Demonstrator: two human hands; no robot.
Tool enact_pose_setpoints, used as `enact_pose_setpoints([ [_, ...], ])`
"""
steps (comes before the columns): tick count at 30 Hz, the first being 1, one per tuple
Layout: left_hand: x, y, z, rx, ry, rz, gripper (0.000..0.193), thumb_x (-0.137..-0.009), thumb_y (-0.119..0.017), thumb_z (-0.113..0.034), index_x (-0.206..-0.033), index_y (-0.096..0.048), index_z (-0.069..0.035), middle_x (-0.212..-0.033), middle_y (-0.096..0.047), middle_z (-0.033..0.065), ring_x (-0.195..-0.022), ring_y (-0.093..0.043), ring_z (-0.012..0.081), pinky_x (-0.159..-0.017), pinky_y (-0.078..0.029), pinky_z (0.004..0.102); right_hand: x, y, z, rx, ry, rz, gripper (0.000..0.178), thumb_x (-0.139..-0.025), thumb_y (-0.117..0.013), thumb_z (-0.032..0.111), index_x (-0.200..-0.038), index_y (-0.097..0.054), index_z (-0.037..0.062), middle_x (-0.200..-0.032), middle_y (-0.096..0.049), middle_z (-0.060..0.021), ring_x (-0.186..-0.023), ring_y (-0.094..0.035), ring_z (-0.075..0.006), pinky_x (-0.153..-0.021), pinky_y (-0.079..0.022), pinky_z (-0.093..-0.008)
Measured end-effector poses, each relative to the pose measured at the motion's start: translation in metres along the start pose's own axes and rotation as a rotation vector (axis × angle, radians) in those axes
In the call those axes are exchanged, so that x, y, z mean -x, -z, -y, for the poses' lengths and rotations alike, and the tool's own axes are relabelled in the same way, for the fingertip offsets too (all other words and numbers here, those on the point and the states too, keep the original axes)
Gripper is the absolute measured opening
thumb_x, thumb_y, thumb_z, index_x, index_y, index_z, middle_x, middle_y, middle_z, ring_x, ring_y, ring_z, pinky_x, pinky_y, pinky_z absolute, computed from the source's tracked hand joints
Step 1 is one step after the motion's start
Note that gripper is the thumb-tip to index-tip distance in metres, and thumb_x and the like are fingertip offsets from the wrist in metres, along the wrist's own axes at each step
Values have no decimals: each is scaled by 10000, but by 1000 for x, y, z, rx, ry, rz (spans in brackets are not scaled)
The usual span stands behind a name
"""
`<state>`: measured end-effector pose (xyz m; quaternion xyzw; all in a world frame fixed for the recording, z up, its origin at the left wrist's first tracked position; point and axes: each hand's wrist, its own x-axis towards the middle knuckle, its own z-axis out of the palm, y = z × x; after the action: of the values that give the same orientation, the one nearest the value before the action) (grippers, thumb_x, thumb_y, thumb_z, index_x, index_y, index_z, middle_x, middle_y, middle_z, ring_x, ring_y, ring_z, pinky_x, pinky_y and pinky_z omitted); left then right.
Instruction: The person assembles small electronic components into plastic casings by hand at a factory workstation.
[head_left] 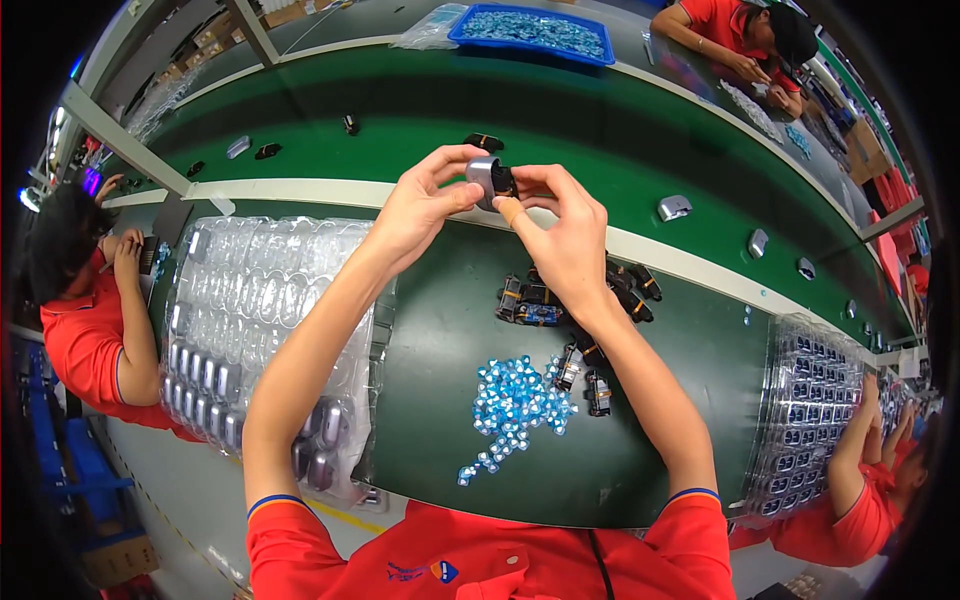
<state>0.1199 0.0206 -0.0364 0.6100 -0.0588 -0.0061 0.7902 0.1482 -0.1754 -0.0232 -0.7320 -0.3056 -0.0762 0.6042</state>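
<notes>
Over the near edge of the green belt, my left hand [432,200] grips a glossy grey rounded casing [481,178] between thumb and fingers. My right hand [566,225] pinches a black inner part [504,183] with an amber strip on it. The two pieces meet, with the black part at the casing's open side; how deep it sits I cannot tell. Below my right hand, several similar black parts [532,302] lie heaped on the dark green table, partly hidden by my forearm. Nearer me is a loose pile of small blue-and-white pieces [512,395].
Clear plastic trays [275,265] with grey casings stand at left, under my left forearm. Another filled tray stack [800,430] stands at right. The green belt [600,170] carries scattered casings and black parts. Beyond is a blue tray [530,35] of small pieces. Co-workers sit on both sides and opposite.
</notes>
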Motion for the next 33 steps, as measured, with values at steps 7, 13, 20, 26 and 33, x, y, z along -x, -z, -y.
enact_pose_setpoints([
  [7,-1,-4,0,19,-13,25,457,-907,-688,-79,-1326,-507,-51,-1284,-568,77,-1103,-584,143,-939,-477,297,-13,2,-35,-683,-295,204,444,-868,-751,122,-1243,-560,-16,-1127,-624,-105,-1022,-634,-184,-866,-566,-305],
  [13,7,-10,-20,-68,-128,170,413,-908,-659,-61,-1303,-538,-45,-1397,-504,113,-1148,-580,189,-929,-497,302,-16,4,-26,-1146,-354,566,510,-924,-698,210,-1337,-518,-29,-1109,-606,-85,-950,-599,-169,-913,-483,-284],
  [20,66,8,-57,-638,-374,9,339,-902,-659,-79,-1233,-610,-21,-1357,-551,120,-1105,-629,192,-946,-505,327,-12,-4,-18,-686,-269,491,467,-937,-684,302,-1262,-589,-20,-1067,-612,-45,-905,-539,-127,-867,-434,-276],
  [26,231,100,-101,-1279,85,-589,304,-935,-643,-192,-1179,-630,-12,-1052,-701,109,-927,-653,177,-833,-504,304,-44,66,-79,495,-199,200,347,-918,-659,175,-1220,-644,5,-1088,-675,-117,-983,-618,-202,-884,-470,-301],
  [33,312,106,-89,-1494,562,-742,403,-843,-701,-23,-1216,-549,-24,-786,-566,96,-727,-556,195,-706,-474,306,-16,67,-59,800,276,248,301,-873,-665,124,-1156,-672,19,-1101,-682,-168,-1027,-642,-320,-909,-502,-371],
])
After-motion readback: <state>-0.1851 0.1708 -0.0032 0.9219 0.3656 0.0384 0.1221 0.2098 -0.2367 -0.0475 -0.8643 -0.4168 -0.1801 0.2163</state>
